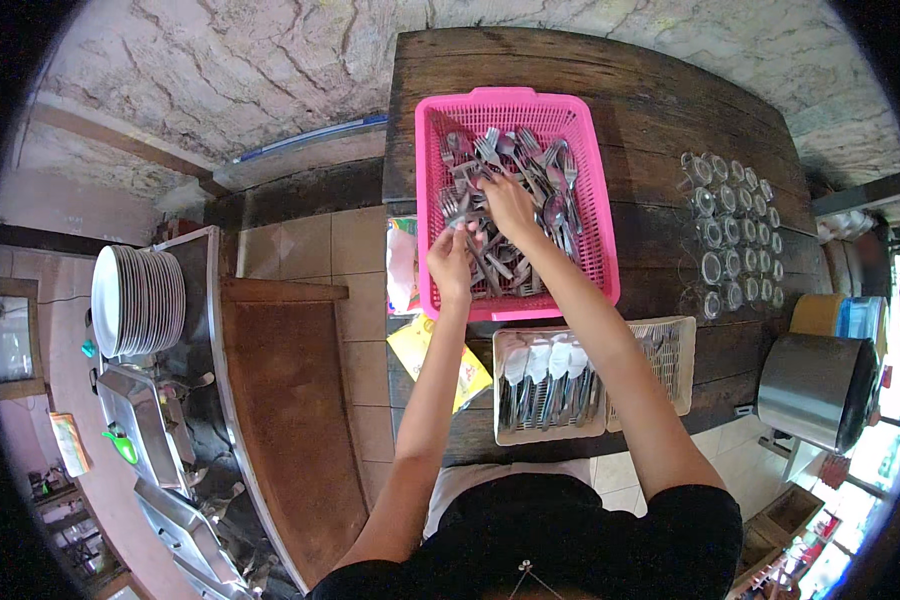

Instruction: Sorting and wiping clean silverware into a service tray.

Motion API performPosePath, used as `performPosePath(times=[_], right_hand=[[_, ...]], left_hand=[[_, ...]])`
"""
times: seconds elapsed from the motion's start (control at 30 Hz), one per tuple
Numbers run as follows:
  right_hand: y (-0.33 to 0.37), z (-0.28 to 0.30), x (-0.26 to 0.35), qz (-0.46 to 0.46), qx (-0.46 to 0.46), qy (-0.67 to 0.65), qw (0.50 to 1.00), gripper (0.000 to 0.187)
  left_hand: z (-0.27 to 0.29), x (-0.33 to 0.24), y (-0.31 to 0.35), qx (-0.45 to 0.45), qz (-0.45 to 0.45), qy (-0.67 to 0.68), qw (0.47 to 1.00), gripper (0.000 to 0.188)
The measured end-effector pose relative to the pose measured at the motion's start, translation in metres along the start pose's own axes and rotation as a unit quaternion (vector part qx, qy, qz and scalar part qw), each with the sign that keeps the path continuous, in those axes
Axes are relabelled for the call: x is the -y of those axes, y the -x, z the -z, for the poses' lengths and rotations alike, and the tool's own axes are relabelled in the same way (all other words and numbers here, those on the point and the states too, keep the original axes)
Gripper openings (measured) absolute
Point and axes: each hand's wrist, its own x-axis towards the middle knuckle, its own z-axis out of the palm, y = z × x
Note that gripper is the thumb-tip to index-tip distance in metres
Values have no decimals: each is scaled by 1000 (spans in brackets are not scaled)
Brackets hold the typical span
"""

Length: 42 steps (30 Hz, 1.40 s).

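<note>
A pink plastic basket [602, 215] on the dark wooden table holds a loose heap of forks and spoons [530, 160]. Over the basket's left part, my left hand [450, 262] pinches a fork [450, 205], its tines pointing away from me. My right hand [508, 208] reaches into the middle of the heap with its fingers bent down among the cutlery. Whatever those fingertips grip is hidden. Nearer to me, under my right forearm, sits a cream cutlery tray [500, 432] with wrapped cutlery [550, 375] laid in rows, white at the far ends.
Several upturned clear glasses [732, 232] stand in rows on the table's right. A yellow packet [440, 362] lies by the basket's near left corner. On the left counter are a stack of white plates [135, 300] and metal trays [140, 420]. A steel appliance [815, 390] stands at right.
</note>
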Motion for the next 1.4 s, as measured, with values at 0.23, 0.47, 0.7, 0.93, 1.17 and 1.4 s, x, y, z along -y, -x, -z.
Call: performPosePath(times=[0.23, 0.47, 0.7, 0.93, 1.17, 1.4], right_hand=[[0, 12, 12, -94, -97, -40, 990, 9], [52, 93, 65, 19, -213, -129, 968, 26], [148, 97, 58, -15, -118, -60, 991, 36], [219, 133, 35, -107, -118, -37, 986, 36], [306, 162, -12, -162, -44, -38, 985, 42], [378, 169, -64, -244, 12, -365, 898, 59]], left_hand=[[0, -2, 15, -11, 8, 34, 999, 16], [-22, -14, 51, -3, -11, 66, 998, 11], [-36, 4, 103, 30, 2, 22, 999, 17], [-67, 22, 165, 100, 33, -94, 990, 21], [-76, 85, 212, 157, 159, -88, 971, 19], [-89, 145, 236, 263, 248, -182, 914, 18]])
